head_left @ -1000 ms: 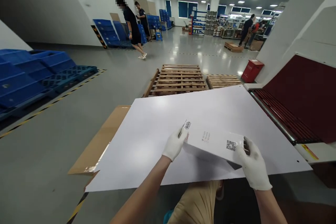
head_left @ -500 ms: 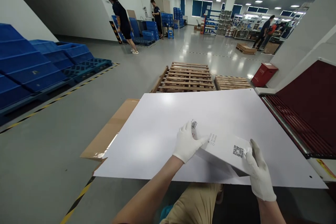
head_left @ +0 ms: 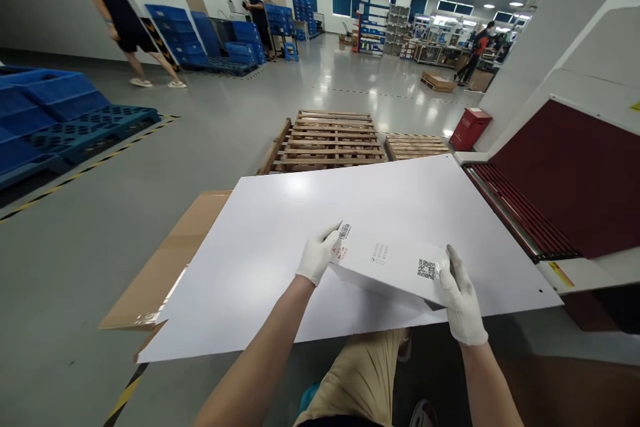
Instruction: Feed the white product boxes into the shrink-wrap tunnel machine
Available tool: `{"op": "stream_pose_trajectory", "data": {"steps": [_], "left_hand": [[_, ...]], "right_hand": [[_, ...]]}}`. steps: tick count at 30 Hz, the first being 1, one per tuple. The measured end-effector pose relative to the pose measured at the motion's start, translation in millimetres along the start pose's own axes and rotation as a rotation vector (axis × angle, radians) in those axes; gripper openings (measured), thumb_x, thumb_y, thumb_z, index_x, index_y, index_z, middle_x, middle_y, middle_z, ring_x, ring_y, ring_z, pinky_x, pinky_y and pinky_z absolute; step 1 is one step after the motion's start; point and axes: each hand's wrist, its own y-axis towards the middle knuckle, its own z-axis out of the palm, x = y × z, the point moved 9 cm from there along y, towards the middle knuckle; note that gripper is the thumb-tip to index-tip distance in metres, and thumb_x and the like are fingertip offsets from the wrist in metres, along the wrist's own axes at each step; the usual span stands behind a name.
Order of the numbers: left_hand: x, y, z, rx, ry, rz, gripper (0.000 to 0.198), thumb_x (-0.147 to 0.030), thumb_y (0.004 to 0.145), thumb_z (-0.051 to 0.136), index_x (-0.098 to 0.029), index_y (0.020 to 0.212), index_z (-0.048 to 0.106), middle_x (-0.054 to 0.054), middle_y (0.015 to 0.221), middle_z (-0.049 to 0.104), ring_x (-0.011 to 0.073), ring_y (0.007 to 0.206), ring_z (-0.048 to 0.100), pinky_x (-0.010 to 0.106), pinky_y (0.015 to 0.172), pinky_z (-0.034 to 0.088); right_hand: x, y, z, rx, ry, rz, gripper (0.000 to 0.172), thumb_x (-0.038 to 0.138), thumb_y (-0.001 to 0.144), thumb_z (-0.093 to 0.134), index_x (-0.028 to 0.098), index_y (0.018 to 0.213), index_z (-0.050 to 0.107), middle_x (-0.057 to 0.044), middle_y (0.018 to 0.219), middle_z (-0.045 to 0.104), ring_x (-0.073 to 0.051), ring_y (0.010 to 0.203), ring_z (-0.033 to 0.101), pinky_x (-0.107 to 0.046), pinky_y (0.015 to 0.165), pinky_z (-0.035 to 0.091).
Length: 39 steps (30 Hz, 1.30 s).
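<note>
A wide factory hall spreads out ahead, with stacks of blue plastic crates (head_left: 45,103) along the left wall, bare wooden pallets (head_left: 327,140) on the shiny grey floor, and other people walking or standing far back. To the right stands a white machine with a dark red curtain (head_left: 570,180) over its mouth.

In front of the person lies a large white flat sheet (head_left: 280,240), serving as the counter, with a brown cardboard sheet (head_left: 173,260) sticking out from beneath its left side.

On it sits the thing in hand: a small white flat box with a barcode label and a QR code (head_left: 387,267), lifted slightly off the sheet and tilted, its near edge raised. The gloved left hand (head_left: 316,259) grips the box's far left corner by the barcode, fingers curled around the edge. The gloved right hand (head_left: 461,300) clasps the near right corner beside the QR code, fingers spread over the top.

This looks like the handling or turning stage, the box held between both hands above the sheet. I judge the next move calls for a steady two-handed grip, keeping the corners level so the thin box does not flex or slip.
</note>
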Motion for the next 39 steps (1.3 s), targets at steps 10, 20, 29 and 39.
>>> {"op": "stream_pose_trajectory", "data": {"steps": [10, 20, 29, 39], "left_hand": [[-2.9, -27.2, -12.4, -0.046, 0.081, 0.018, 0.050, -0.046, 0.089, 0.074, -0.020, 0.132, 0.075, 0.009, 0.137, 0.074, 0.0300, 0.134, 0.065, 0.049, 0.120, 0.049], [9.5, -50.4, -28.5, -0.087, 0.091, 0.022, 0.052, -0.050, 0.092, 0.074, -0.023, 0.137, 0.072, 0.007, 0.146, 0.069, 0.0314, 0.143, 0.058, 0.050, 0.124, 0.044], [15.2, -58.3, -26.3, 0.034, -0.019, 0.080, 0.061, -0.048, 0.093, 0.074, -0.020, 0.146, 0.064, 0.011, 0.156, 0.060, 0.0310, 0.148, 0.052, 0.043, 0.124, 0.042], [97.2, -60.0, -25.3, 0.041, -0.174, -0.068, 0.070, -0.070, 0.097, 0.050, -0.017, 0.138, 0.071, 0.015, 0.148, 0.066, 0.0390, 0.147, 0.051, 0.059, 0.129, 0.032]], "right_hand": [[-18.9, -20.0, -13.7, 0.010, 0.295, -0.066, 0.050, 0.051, 0.108, 0.046, 0.030, 0.151, 0.057, -0.003, 0.161, 0.054, -0.023, 0.152, 0.047, -0.045, 0.132, 0.038], [-23.8, -33.0, -16.6, 0.011, 0.272, -0.060, 0.044, 0.050, 0.107, 0.047, 0.030, 0.143, 0.062, -0.005, 0.152, 0.062, -0.027, 0.144, 0.055, -0.051, 0.127, 0.043], [94.7, -50.1, 44.2, 0.230, -0.671, -0.384, 0.071, 0.051, 0.084, 0.074, 0.026, 0.149, 0.058, -0.013, 0.152, 0.057, -0.039, 0.140, 0.049, -0.059, 0.117, 0.043], [98.0, -30.6, 148.5, 0.455, -1.334, -0.609, 0.094, 0.022, 0.063, 0.067, 0.020, 0.155, 0.048, -0.017, 0.114, 0.059, -0.030, 0.093, 0.053, -0.044, 0.085, 0.041]]}}
